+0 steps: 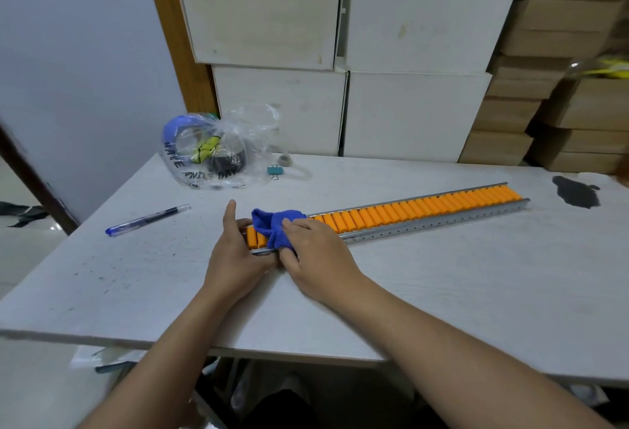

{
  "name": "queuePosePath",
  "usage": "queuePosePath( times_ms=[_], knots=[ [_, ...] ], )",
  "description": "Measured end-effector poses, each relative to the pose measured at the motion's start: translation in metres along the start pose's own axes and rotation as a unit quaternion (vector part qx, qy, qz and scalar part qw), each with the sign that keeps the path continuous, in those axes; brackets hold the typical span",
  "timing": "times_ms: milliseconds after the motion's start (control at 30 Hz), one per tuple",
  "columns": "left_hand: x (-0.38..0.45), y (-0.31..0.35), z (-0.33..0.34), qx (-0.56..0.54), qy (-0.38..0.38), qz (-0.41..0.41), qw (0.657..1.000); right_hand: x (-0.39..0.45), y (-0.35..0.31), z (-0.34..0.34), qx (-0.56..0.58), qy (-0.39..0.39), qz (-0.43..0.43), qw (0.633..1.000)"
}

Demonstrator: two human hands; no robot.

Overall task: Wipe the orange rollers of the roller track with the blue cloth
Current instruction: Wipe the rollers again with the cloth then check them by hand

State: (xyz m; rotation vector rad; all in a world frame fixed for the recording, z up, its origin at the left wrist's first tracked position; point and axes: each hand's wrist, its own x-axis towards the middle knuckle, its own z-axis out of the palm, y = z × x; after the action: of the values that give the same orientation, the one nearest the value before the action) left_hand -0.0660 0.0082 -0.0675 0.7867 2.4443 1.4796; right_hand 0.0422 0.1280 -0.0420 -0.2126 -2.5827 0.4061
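A long metal roller track (432, 222) with a row of orange rollers (418, 208) lies across the white table, running from the centre to the far right. At its near left end my left hand (235, 255) grips the track's end, thumb raised. My right hand (315, 248) presses a bunched blue cloth (275, 226) onto the rollers just right of that end. The cloth hides several rollers beneath it; two orange rollers show to its left.
A blue pen (148, 220) lies at the left of the table (476, 292). A clear plastic bag (218, 149) with tape rolls sits at the back, beside a small binder clip (275, 169). A dark patch (577, 193) marks the far right. White boxes (340, 54) stand behind.
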Motion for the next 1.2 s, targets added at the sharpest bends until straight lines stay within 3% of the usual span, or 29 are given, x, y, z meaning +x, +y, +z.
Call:
queuePosePath(
  times_ms=[233, 667, 1033, 1200],
  knots=[
    [-0.003, 0.0, -0.001, 0.056, 0.025, 0.022, 0.998, -0.016, 0.047, -0.026, -0.036, 0.003, 0.04, 0.999],
    [-0.004, 0.003, -0.001, 0.055, 0.018, 0.015, 0.998, -0.051, 0.182, -0.086, -0.106, 0.055, 0.164, 0.979],
    [-0.004, 0.004, 0.0, 0.063, 0.024, 0.016, 0.998, -0.057, 0.298, -0.149, -0.169, 0.093, 0.391, 0.9],
    [-0.004, 0.005, -0.001, 0.061, 0.018, 0.019, 0.998, -0.056, 0.307, -0.154, -0.176, 0.082, 0.451, 0.871]
  ],
)
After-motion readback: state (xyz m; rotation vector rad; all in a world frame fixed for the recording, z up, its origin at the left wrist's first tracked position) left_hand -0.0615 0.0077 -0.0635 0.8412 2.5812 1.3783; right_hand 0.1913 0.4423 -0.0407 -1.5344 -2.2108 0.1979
